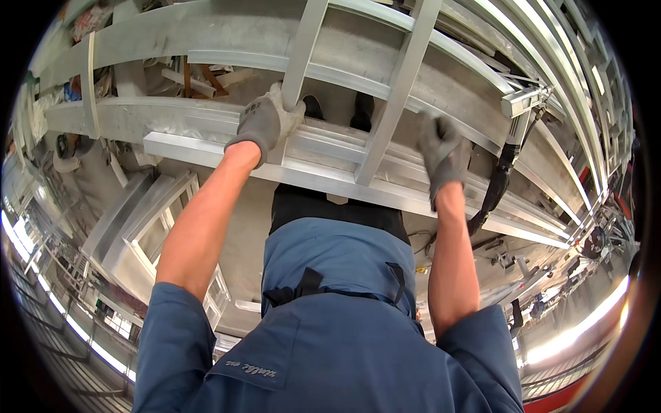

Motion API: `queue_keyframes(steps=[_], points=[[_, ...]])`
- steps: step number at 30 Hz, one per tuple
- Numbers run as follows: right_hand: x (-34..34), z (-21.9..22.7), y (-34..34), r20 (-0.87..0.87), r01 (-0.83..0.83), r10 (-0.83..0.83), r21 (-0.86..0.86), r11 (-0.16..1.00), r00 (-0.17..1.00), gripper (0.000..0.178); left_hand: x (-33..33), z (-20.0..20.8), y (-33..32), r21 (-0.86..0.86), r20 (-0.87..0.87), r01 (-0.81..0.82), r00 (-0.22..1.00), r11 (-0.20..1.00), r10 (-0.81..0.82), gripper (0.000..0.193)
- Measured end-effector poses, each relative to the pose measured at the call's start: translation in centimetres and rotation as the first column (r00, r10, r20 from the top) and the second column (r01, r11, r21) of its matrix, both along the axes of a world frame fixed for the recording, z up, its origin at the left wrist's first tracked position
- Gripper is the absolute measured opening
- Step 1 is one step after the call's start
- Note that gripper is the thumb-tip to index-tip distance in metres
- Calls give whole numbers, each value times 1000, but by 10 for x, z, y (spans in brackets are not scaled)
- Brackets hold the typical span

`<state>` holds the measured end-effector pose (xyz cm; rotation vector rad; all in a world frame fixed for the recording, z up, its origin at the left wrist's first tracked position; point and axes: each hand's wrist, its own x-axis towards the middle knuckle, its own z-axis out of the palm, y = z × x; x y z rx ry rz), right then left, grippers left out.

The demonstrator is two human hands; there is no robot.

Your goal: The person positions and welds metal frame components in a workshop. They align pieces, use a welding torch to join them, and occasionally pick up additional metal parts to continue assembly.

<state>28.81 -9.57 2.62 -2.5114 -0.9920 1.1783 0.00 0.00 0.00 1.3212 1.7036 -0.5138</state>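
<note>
My left hand (265,124), in a grey work glove, is closed round a flat-sided metal crossbar (303,51). That bar lies across several long silvery metal rails running left to right before me. A second crossbar (399,89) spans the rails between my hands, slightly slanted. My right hand (444,155), also gloved, is smeared by motion over the rails to the right of it; its fingers look curled, but whether they hold anything does not show. Nearest my body runs the front rail (330,182).
Right of my right hand stands a metal-ended piece with a black-wrapped shaft (506,162). Long metal bars (564,76) are stacked at the far right. Metal frames (148,213) stand at the left. Wood offcuts and scraps (203,79) lie behind the rails. My shoes (361,110) show between the bars.
</note>
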Motion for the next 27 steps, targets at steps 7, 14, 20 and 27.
queue_keyframes(steps=[7, 14, 20, 27], points=[[-51, 9, -19, 159, -314, 397, -384, 868, 904, 64, -7, 10, -3, 17, 54, 29, 998, 999, -30, 61], [-65, 4, 10, 54, -331, 398, -461, 823, 916, 60, -4, 5, 5, 28, 93, 57, 994, 998, -59, 66], [-80, 0, 6, 18, -288, 337, -479, 829, 941, 57, -10, -2, 6, 19, 98, 89, 991, 996, -90, 67], [-79, 8, 9, -20, -302, 321, -394, 868, 947, 61, -6, -7, 3, 74, 87, 45, 995, 996, -51, 60]])
